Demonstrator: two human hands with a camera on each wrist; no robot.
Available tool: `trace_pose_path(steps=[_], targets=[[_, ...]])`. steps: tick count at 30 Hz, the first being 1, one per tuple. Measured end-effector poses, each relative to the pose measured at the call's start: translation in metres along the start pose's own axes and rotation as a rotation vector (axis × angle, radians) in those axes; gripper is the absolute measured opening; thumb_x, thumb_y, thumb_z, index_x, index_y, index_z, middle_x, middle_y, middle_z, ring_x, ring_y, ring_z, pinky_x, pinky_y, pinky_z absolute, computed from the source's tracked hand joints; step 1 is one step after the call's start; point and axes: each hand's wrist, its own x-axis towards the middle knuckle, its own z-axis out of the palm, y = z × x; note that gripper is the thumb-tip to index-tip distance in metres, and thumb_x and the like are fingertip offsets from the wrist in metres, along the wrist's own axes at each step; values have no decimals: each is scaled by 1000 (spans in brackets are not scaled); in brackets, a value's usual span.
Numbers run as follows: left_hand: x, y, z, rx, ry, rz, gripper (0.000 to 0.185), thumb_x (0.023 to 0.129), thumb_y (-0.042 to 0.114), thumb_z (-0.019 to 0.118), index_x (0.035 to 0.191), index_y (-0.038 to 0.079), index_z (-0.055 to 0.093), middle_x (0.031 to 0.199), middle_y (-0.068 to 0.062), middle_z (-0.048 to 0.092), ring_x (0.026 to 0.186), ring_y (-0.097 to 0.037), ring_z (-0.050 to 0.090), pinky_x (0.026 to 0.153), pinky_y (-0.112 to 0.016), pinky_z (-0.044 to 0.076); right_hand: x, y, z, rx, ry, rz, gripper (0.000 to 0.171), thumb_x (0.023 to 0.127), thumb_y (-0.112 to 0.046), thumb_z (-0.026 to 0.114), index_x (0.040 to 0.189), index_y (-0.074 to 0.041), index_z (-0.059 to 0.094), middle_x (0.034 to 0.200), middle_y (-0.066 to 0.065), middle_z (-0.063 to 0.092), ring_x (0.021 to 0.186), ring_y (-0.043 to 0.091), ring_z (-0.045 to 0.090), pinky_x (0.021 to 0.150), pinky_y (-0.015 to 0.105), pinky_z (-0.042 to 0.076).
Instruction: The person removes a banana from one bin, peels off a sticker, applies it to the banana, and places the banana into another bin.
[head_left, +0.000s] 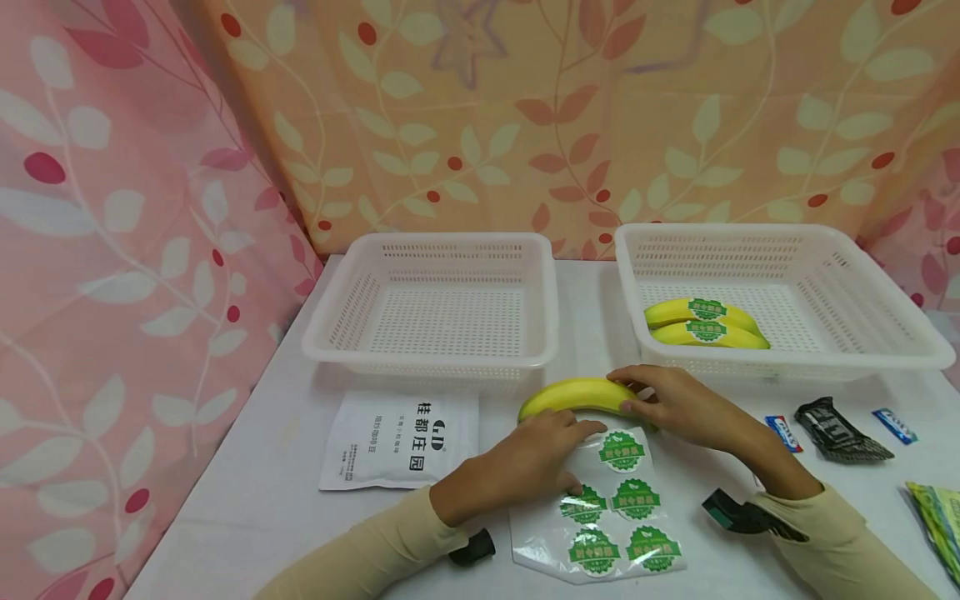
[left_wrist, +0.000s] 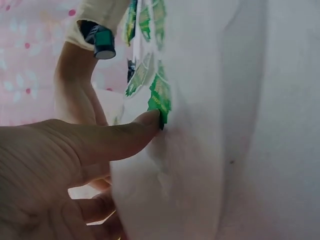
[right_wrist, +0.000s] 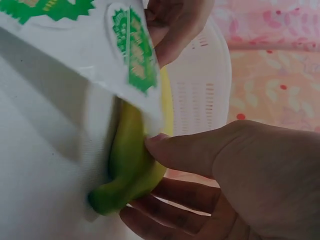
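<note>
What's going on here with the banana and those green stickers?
A person is working at a white table. The right hand holds a yellow banana lying in front of two white baskets. The left hand rests on a sticker sheet of round green labels, its thumb at the edge of one. The right basket already holds two labelled bananas; the left basket looks empty.

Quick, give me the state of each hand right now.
Left hand: presses on the sticker sheet, thumb at a sticker's edge, gripping nothing.
Right hand: holds the banana by its end.
</note>
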Motion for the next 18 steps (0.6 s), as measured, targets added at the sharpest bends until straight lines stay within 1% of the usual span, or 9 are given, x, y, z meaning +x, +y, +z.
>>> trace_pose_path(steps=[4, 6, 8, 11, 14, 16, 18], targets=[[3, -4, -2, -173, -75, -79, 79, 82, 22, 94, 151, 16, 57, 122, -1, 61, 98, -4, 55, 87, -15, 47, -6, -8, -3, -40, 37, -9, 45, 102, -22, 73, 143, -7, 64, 139, 15, 68, 124, 38, 66, 99, 60, 55], [4, -7, -5, -242, -103, -91, 78, 82, 17, 93, 151, 15, 57, 126, -1, 61, 103, -3, 56, 90, -15, 48, -11, -14, -6, -52, 73, -31, 43, 101, -22, 74, 142, -9, 66, 139, 12, 68, 125, 38, 65, 100, 61, 54], [5, -11, -7, -316, -121, -90, 77, 83, 15, 92, 152, 15, 56, 132, 0, 62, 112, -4, 58, 95, -17, 48, -14, -18, -9, -54, 114, -77, 38, 100, -19, 76, 137, -11, 69, 135, 7, 71, 121, 32, 67, 98, 56, 57], [5, -17, -14, -427, -134, -87, 79, 83, 15, 92, 153, 16, 55, 135, 2, 64, 119, -6, 59, 98, -20, 48, -18, -23, -11, -32, 170, -172, 30, 95, -13, 80, 124, -14, 74, 121, -2, 75, 108, 20, 70, 91, 43, 60], [5, -24, -19, -562, -145, -110, 80, 82, 14, 93, 152, 21, 56, 127, 4, 66, 111, -6, 61, 93, -22, 51, -19, -26, -11, -8, 185, -257, 26, 91, -10, 84, 113, -20, 76, 109, -10, 74, 96, 11, 67, 85, 33, 59], [5, -27, -21, -658, -152, -127, 80, 81, 12, 93, 152, 22, 56, 121, 6, 66, 104, -5, 63, 88, -22, 53, -20, -27, -11, 21, 165, -285, 26, 89, -11, 86, 110, -24, 77, 106, -14, 73, 95, 8, 65, 83, 30, 59], [6, -30, -22, -776, -162, -142, 80, 81, 7, 92, 151, 22, 57, 117, 6, 67, 97, -5, 66, 83, -23, 55, -20, -27, -10, 33, 138, -301, 25, 89, -15, 86, 109, -29, 78, 106, -17, 71, 97, 7, 63, 84, 29, 58]])
